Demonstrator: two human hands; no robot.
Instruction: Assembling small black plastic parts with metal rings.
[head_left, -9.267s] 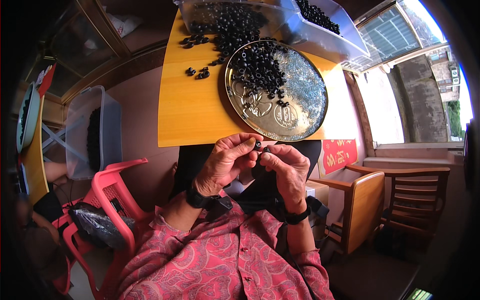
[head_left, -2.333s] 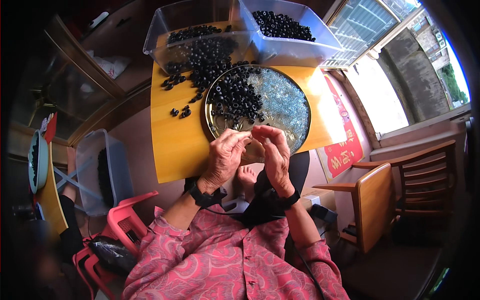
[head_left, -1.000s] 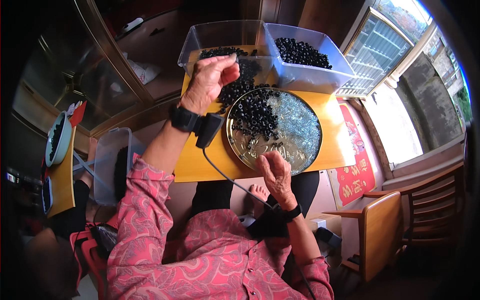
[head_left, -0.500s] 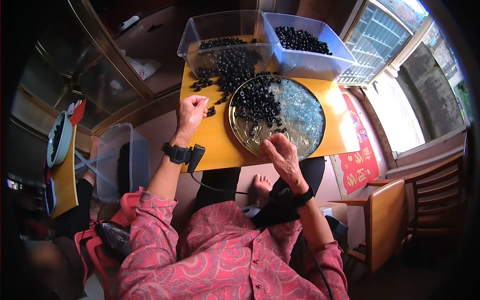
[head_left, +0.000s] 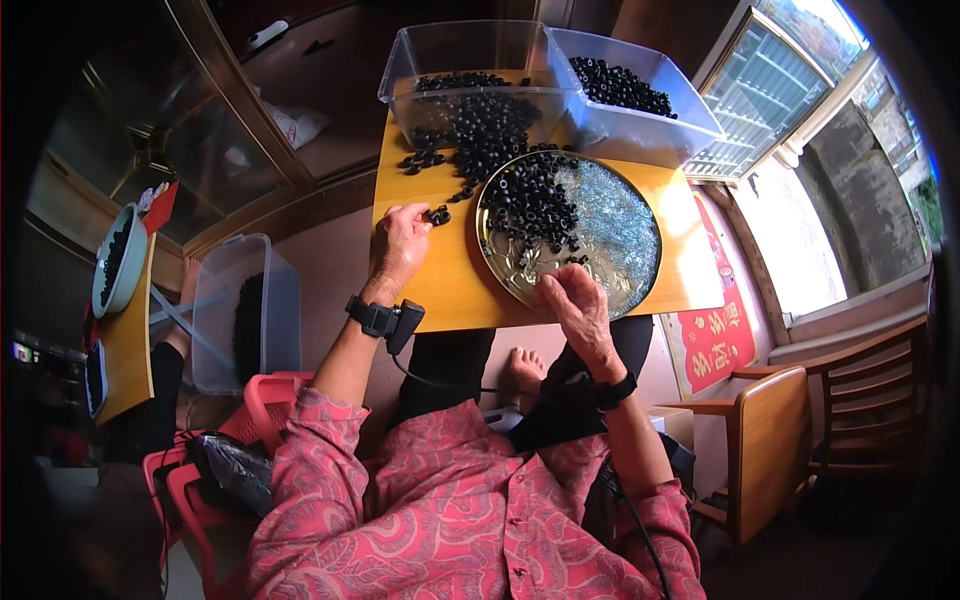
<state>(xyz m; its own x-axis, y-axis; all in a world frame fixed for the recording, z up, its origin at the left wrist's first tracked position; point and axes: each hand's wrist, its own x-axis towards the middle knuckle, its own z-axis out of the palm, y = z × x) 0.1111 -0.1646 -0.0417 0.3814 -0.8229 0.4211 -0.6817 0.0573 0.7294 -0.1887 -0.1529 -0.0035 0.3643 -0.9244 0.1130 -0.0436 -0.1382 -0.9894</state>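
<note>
My left hand is over the left part of the yellow table, its fingers closed beside a few small black ring-like pieces. Whether anything is in those fingertips is too small to tell. At the near edge of a round gold-rimmed tray, my right hand is closed in a pinch; what it holds, if anything, cannot be made out. On the tray, black pieces are heaped at the left and small clear, glittering bits at the right.
Two clear plastic bins stand at the table's back; the right bin holds black pieces, and the left bin has them spilling toward the tray. At left are another bin, a pale basin and a red stool. A wooden chair stands right.
The whole view has shifted slightly. My left hand has come a little nearer to me, its fingertips now beside the few black pieces. My right hand stays pinched at the tray's near edge.
</note>
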